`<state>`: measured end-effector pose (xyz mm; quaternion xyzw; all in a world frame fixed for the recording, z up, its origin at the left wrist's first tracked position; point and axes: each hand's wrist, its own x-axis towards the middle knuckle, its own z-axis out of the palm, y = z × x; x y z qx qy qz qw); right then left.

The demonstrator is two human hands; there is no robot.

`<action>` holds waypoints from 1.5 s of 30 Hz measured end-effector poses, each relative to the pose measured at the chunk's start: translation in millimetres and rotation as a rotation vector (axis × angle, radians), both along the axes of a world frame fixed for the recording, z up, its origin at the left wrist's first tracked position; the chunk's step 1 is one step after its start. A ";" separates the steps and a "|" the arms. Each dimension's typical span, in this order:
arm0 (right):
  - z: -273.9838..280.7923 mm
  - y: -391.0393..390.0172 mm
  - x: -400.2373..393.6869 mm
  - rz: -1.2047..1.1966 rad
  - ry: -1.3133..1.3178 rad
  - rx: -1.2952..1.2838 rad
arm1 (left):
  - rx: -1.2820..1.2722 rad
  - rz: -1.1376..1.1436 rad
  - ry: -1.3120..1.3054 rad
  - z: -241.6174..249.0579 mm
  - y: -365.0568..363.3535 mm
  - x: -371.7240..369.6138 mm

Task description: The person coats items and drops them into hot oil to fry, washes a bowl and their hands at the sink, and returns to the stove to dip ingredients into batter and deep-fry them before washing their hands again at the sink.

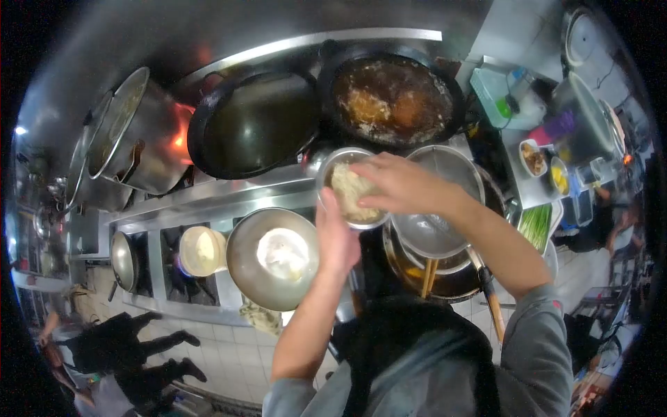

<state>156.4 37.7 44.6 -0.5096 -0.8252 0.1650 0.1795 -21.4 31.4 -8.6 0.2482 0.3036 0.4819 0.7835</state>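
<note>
One head-worn, wide-angle view looked forward and down from six o'clock, close above the left hand and right hand.

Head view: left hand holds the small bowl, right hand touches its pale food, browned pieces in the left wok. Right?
No: browned pieces are in the right wok, per head view. Left hand holds the small bowl, right hand touches its pale food.
</note>
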 end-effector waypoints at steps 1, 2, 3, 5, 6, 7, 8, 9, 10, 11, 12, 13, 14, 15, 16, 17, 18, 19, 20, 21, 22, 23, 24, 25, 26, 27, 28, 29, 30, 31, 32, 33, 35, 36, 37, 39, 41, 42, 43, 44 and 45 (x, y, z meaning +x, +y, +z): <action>0.9 0.0 -1.2 0.009 -0.019 0.011 | -0.003 0.004 0.002 0.6 -0.1 -0.6; 4.5 -0.1 -2.3 0.013 -0.017 0.009 | -0.011 -0.007 0.000 1.5 0.3 -1.4; 10.2 -0.2 -2.6 -0.003 -0.036 -0.058 | -0.018 -0.018 -0.002 2.0 1.0 -1.9; 14.3 0.0 -2.9 -0.015 -0.052 -0.125 | -0.053 -0.035 0.010 1.2 1.3 -2.5; 14.3 0.1 -2.6 -0.011 -0.033 -0.092 | -0.087 -0.056 0.019 0.7 1.5 -2.4; 14.2 0.2 -3.0 -0.007 -0.015 -0.059 | -0.088 -0.053 0.021 1.9 1.9 -1.6; 13.7 -1.2 -4.6 -0.003 -0.014 -0.060 | -0.087 -0.050 0.018 4.4 2.4 0.1; 13.2 -4.3 -6.9 0.045 -0.016 0.045 | -0.084 -0.049 0.015 7.0 3.2 1.1; 12.8 -6.8 -8.0 0.089 -0.018 0.150 | -0.084 -0.049 0.015 9.3 3.7 1.2; 12.1 -7.0 -9.0 0.087 -0.018 0.150 | -0.075 -0.075 0.010 11.8 4.3 1.5; 10.9 -6.9 -10.3 0.094 -0.046 0.181 | -0.064 -0.105 0.003 13.3 4.6 2.5; 10.3 -7.5 -9.9 0.101 -0.074 0.213 | -0.064 -0.112 0.003 13.4 4.6 3.9; 10.4 -7.9 -7.7 0.096 -0.075 0.213 | -0.061 -0.135 -0.002 13.0 4.4 5.2; 10.7 -7.1 -5.3 0.088 -0.064 0.192 | -0.059 -0.155 -0.007 12.4 4.2 6.1; 11.0 -6.6 -3.4 0.082 -0.052 0.172 | -0.058 -0.157 -0.007 11.0 4.2 6.7; 11.2 -6.9 -1.8 0.081 -0.051 0.172 | -0.074 -0.172 0.002 9.1 4.4 7.1; 11.5 -7.5 0.0 0.047 -0.025 0.162 | -0.089 -0.187 0.010 8.3 4.3 7.6; 11.9 -8.1 2.1 0.013 0.001 0.152 | -0.088 -0.188 0.010 8.7 4.0 8.4; 14.3 -8.7 4.5 0.012 0.000 0.153 | -0.108 -0.192 0.011 9.0 3.5 9.4; 18.5 -9.3 6.9 -0.055 0.010 0.142 | -0.128 -0.195 0.012 9.4 3.1 10.2; 21.2 -9.5 9.3 -0.123 0.020 0.132 | -0.126 -0.196 0.012 10.5 2.8 11.2; 21.3 -8.9 11.4 -0.124 0.019 0.133 | -0.132 -0.198 0.005 11.9 2.4 12.3; 20.4 -7.9 13.7 -0.166 0.040 0.146 | -0.138 -0.200 -0.003 12.7 2.2 13.3; 19.5 -7.3 15.7 -0.208 0.061 0.159 | -0.136 -0.202 -0.005 12.8 2.0 14.5; 17.6 -6.6 17.1 -0.210 0.057 0.163 | -0.149 -0.179 -0.016 12.5 1.7 15.6; 15.7 -5.7 18.9 -0.202 0.048 0.171 | -0.162 -0.159 -0.027 12.5 1.8 17.3; 15.7 -5.4 20.9 -0.195 0.038 0.179 | -0.158 -0.166 -0.031 12.1 2.4 18.2; 16.6 -6.7 21.4 -0.202 0.034 0.181 | -0.171 -0.171 -0.024 11.3 3.1 17.7; 16.8 -8.6 20.7 -0.174 -0.029 0.188 | -0.184 -0.175 -0.015 10.7 3.7 18.0; 16.8 -9.1 20.1 -0.144 -0.091 0.194 | -0.184 -0.179 -0.016 10.6 4.3 19.0; 18.3 -8.6 20.0 -0.146 -0.092 0.194 | -0.176 -0.178 -0.014 10.5 4.8 19.4; 20.8 -8.1 19.8 -0.147 -0.076 0.215 | -0.168 -0.175 -0.013 10.2 5.2 19.7; 22.5 -4.2 22.0 -0.147 -0.058 0.235 | -0.163 -0.180 -0.015 10.7 6.9 21.9; 22.6 -0.5 26.3 -0.173 0.015 0.215 | -0.158 -0.184 -0.018 10.6 8.2 23.7; 23.3 2.9 30.6 -0.199 0.087 0.196 | -0.158 -0.183 -0.018 10.0 10.1 25.9; 28.8 9.4 36.4 -0.219 0.128 0.149 | -0.151 -0.207 -0.044 8.1 15.5 29.4; 29.2 14.8 39.3 -0.239 0.167 0.103 | -0.133 -0.206 -0.036 9.9 21.7 34.2; 27.3 17.0 40.6 -0.242 0.135 0.113 | -0.112 -0.209 -0.029 11.2 23.6 36.2; 25.0 18.8 42.0 -0.246 0.104 0.123 | -0.114 -0.210 -0.030 12.2 24.3 37.5; 22.7 21.0 43.7 -0.248 0.103 0.121 | -0.114 -0.214 -0.022 13.2 25.0 38.7; 20.7 23.9 45.8 -0.257 0.086 0.148 | -0.114 -0.219 -0.013 13.7 26.2 39.9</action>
